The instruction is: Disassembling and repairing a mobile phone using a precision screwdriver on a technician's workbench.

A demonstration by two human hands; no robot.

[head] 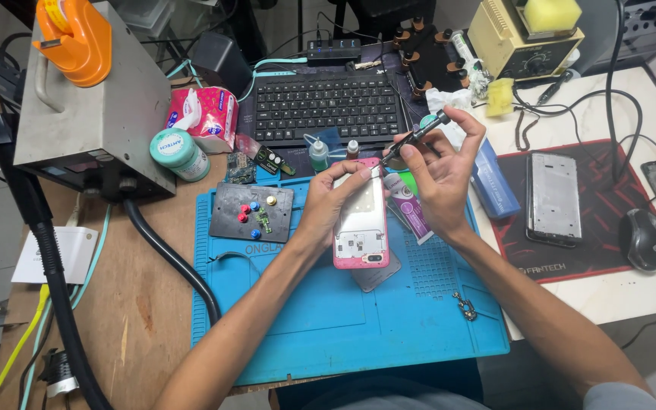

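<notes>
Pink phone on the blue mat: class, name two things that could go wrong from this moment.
The left hand steadies the pink phone by one edge only, so it might slide under the screwdriver in the right hand. Small loose parts, like the metal bracket near the blue mat edge, could get knocked off.

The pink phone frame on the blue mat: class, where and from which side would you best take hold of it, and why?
Probably by its two long side edges near the lower half of the pink phone frame, coming from above. It lies flat on the blue mat; the left hand holds its upper left edge, and the right hand works a screwdriver at the top, so the lower end is free.
</notes>
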